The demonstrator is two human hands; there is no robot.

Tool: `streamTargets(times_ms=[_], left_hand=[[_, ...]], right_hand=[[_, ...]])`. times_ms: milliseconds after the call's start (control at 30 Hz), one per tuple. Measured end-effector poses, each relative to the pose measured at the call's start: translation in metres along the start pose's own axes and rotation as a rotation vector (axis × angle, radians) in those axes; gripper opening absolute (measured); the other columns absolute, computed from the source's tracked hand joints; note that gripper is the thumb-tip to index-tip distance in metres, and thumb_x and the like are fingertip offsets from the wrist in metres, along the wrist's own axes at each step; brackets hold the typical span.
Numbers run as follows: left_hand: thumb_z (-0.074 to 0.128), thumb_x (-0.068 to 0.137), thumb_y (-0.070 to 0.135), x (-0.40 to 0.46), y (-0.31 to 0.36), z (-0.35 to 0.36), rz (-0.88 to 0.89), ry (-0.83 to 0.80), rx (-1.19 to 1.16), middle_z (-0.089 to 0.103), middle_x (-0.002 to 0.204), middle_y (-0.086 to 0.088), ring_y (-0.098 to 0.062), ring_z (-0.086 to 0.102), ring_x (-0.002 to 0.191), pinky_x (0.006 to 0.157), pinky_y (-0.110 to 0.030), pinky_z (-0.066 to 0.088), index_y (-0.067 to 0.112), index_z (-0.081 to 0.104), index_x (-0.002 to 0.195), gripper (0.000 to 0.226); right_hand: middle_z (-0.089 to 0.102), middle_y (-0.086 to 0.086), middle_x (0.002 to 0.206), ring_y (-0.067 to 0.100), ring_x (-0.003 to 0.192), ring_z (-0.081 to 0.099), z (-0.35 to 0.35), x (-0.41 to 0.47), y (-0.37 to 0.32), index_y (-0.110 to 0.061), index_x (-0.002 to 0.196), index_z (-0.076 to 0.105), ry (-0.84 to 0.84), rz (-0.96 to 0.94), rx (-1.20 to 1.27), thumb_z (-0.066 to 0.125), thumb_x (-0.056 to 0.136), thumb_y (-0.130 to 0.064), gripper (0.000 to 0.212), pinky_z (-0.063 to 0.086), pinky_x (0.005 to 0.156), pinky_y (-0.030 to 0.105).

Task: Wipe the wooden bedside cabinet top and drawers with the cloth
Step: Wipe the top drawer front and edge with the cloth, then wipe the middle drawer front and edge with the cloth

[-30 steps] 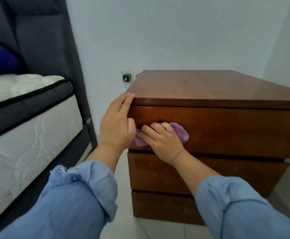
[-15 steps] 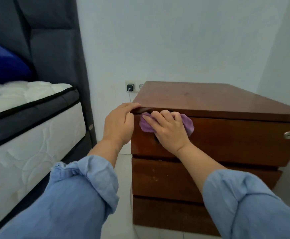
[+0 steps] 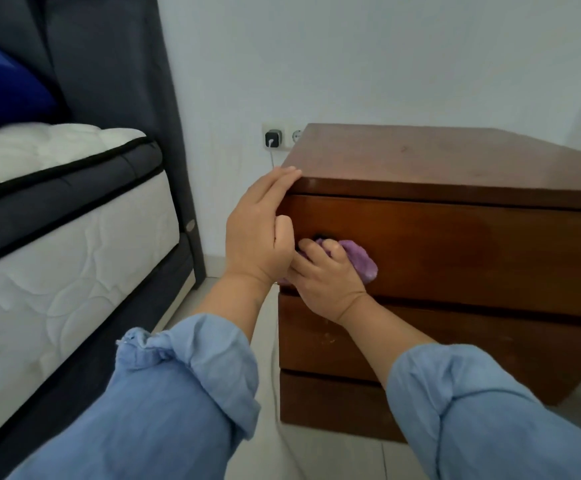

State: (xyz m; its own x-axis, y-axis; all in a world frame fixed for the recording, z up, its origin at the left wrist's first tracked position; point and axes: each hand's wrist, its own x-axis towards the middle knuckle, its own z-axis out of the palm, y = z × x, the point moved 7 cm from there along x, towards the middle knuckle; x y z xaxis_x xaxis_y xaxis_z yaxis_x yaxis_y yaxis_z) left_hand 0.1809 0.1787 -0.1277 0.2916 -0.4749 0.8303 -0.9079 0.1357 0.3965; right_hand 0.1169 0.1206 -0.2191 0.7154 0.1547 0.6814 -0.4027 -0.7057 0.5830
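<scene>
The dark wooden bedside cabinet [image 3: 455,161] stands at the right with three drawer fronts. My right hand [image 3: 323,285] presses a purple cloth [image 3: 360,259] against the left part of the top drawer [image 3: 472,251], near its lower edge, just below a dark keyhole. My left hand [image 3: 258,230] lies flat against the cabinet's left front corner, fingertips at the top edge, holding nothing. The middle drawer [image 3: 472,344] and bottom drawer [image 3: 327,400] sit below. A faint damp patch shows on the top drawer to the right of the cloth.
A bed with a white mattress [image 3: 57,237] and dark upholstered headboard [image 3: 116,81] stands close on the left. A wall socket with a charger [image 3: 273,137] sits behind the cabinet, its white cable [image 3: 275,375] running down to the tiled floor. A blue pillow [image 3: 2,88] lies on the bed.
My right hand slid the cloth from the top drawer's upper edge down to its lower left part. My left hand stayed on the cabinet's corner.
</scene>
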Motion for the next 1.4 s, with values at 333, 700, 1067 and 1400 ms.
streamTargets(times_ms=[333, 700, 1067, 1400], left_hand=[[0.037, 0.077, 0.017, -0.005, 0.008, 0.004, -0.059, -0.104, 0.163, 0.039, 0.149, 0.0, -0.012, 0.03, 0.138, 0.105, -0.002, 0.007, 0.015, 0.041, 0.141, 0.064], [0.051, 0.085, 0.016, -0.104, 0.063, 0.072, -0.109, -0.535, 0.22, 0.05, 0.128, 0.002, -0.018, 0.049, 0.117, 0.099, -0.031, 0.039, 0.019, 0.052, 0.129, 0.044], [0.045, 0.092, 0.03, -0.135, 0.072, 0.153, -0.127, -0.944, 0.422, 0.011, 0.159, 0.002, -0.016, 0.008, 0.146, 0.12, -0.04, 0.006, 0.019, 0.007, 0.152, 0.072], [0.036, 0.087, 0.054, -0.122, 0.073, 0.173, -0.081, -0.922, 0.615, 0.03, 0.142, -0.002, -0.021, 0.032, 0.131, 0.104, -0.042, 0.026, 0.019, 0.026, 0.148, 0.071]], right_hand=[[0.052, 0.002, 0.121, 0.026, 0.109, 0.049, -0.003, -0.064, -0.016, -0.023, 0.124, 0.051, -0.573, 0.256, 0.226, 0.068, 0.077, -0.021, 0.05, 0.043, 0.088, 0.041], [0.022, 0.0, 0.149, 0.026, 0.125, 0.036, -0.078, -0.207, 0.087, -0.03, 0.143, 0.025, -0.873, 0.818, 0.184, 0.067, 0.077, -0.013, 0.08, 0.036, 0.097, 0.041], [0.013, -0.003, 0.157, 0.027, 0.133, 0.029, -0.062, -0.241, 0.126, -0.022, 0.15, 0.012, -0.912, 1.088, 0.261, 0.057, 0.084, -0.008, 0.081, 0.032, 0.102, 0.043], [0.012, 0.004, 0.154, 0.031, 0.127, 0.036, -0.049, -0.242, 0.131, -0.02, 0.15, 0.012, -1.003, 0.971, 0.222, 0.058, 0.083, -0.011, 0.082, 0.032, 0.103, 0.044]])
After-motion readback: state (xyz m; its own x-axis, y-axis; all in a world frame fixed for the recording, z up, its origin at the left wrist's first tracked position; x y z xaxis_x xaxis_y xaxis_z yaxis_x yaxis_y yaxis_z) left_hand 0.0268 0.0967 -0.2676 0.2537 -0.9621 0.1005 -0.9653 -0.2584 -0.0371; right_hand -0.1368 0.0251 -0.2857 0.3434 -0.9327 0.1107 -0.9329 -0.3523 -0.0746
